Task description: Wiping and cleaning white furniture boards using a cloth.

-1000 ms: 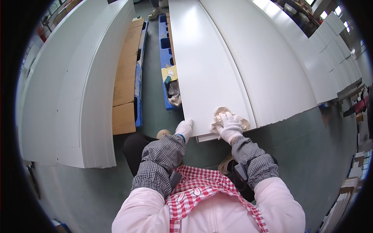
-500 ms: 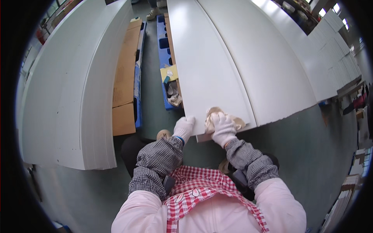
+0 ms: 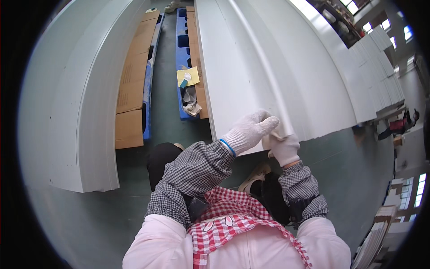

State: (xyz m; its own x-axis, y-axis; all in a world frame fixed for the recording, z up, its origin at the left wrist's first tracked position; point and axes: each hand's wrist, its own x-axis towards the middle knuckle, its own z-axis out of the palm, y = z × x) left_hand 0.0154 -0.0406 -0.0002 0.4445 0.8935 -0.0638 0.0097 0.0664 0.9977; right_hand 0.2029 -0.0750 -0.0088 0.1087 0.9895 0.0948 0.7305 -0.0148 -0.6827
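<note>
My left hand, in a white knit glove with a blue cuff edge, is over the near end of a long white panel. Its fingers are curled, and whatever they may hold is hidden. Close to its right, my gloved right hand is closed around a cream cloth at the panel's near right corner. A pale raised edge of the panel, blurred by motion, runs back from that hand. More white panel surface lies to the right.
On the left stands another stack of long white panels. Cardboard and blue pallets flank a floor aisle. A yellow sheet and crumpled rags lie by the pallet. Another person is at the far right.
My left hand has left the panel's left corner and moved right, beside my right hand. My right hand has shifted right with the cloth. The panel's right edge now looks lifted and blurred.
</note>
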